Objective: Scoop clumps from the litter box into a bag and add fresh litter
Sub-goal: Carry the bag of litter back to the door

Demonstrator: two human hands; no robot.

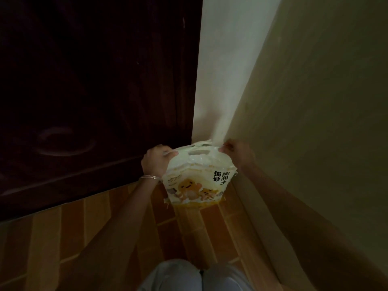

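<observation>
Left hand (154, 161) and right hand (237, 152) each clench a top corner of the white-and-yellow plastic litter bag (198, 177) (upright, cartoon-printed) above the orange tiled floor (105, 223).

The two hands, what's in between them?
The top of the litter bag, with its handle hole, stretches between the left hand and the right hand. Each hand grips one top corner. The head view shows this.

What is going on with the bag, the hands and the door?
Bag: upright, top crumpled, held by both hands.
Left hand: grips the bag's top corner.
Right hand: grips the bag's other top corner.
Door: looks shut.
</observation>
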